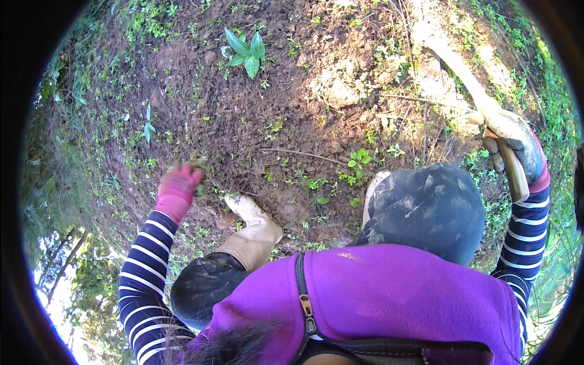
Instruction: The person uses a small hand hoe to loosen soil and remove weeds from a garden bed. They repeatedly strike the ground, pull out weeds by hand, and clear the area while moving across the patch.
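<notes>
My left hand (178,189), in a pink work glove, is raised over the soil at the left, its fingers curled and slightly blurred. Bits of green weed (199,189) stick out at its fingers. At the right, my right hand (520,141) wears a grey-coated, dirt-stained glove with a pink cuff. It is closed around the wooden handle (461,68) of a long tool, whose butt end sticks out below the palm towards my forearm. The tool's far end is lost in bright sunlight, so its head cannot be made out.
Brown, crumbly soil (219,123) carries many small weeds. A broad-leaved plant (248,52) grows ahead, and a leafy seedling (359,162) near my knee. A thin dry stick (303,154) lies between them. My muddy beige boot (253,228) stands on the ground. Denser greenery borders both sides.
</notes>
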`<act>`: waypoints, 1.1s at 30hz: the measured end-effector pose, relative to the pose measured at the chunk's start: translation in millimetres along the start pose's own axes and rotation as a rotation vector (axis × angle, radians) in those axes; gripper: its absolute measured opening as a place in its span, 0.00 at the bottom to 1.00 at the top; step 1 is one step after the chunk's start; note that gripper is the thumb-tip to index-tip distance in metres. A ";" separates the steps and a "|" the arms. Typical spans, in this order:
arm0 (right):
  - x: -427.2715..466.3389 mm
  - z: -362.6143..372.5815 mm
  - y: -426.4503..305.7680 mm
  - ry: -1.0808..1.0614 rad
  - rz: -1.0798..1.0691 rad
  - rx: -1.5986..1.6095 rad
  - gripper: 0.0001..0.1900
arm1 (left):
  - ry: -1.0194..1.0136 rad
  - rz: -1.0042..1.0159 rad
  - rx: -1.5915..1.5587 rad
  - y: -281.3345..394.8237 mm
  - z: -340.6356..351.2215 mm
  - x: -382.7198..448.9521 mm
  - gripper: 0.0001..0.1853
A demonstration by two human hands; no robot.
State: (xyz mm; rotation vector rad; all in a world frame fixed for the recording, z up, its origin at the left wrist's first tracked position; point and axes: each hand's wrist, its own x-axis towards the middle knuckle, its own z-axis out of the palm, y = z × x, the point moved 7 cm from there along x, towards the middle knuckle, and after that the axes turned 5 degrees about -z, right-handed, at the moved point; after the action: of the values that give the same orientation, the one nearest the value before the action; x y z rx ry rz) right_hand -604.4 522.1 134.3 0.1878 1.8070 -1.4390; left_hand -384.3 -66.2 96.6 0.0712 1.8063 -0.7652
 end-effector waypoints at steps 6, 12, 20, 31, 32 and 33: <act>1.0 0.2 -1.2 0.010 -0.001 0.024 0.19 | 0.622 0.363 -0.251 124.8 -115.3 5.5 0.32; -3.3 -0.7 -1.6 0.018 -0.031 0.022 0.19 | 0.687 0.561 -0.311 146.4 -118.1 30.4 0.18; -1.6 -2.7 -0.1 0.051 -0.014 -0.025 0.20 | 0.205 0.418 -0.211 46.9 47.3 -8.6 0.17; 4.8 8.2 2.3 0.150 0.030 0.096 0.20 | 0.337 -0.136 -1.895 -50.3 87.3 81.9 0.27; 5.3 10.6 1.6 0.136 0.047 0.092 0.20 | 0.205 -0.228 -2.383 -56.1 100.3 108.0 0.27; 6.0 12.3 1.2 0.150 0.060 0.092 0.20 | 0.291 -0.158 -2.340 -72.5 99.9 124.4 0.30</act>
State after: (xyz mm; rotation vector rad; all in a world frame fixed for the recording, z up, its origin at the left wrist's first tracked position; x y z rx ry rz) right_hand -601.8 509.7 129.1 0.4029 1.8387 -1.5010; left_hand -378.1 -215.3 4.8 -1.4751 1.8937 1.5882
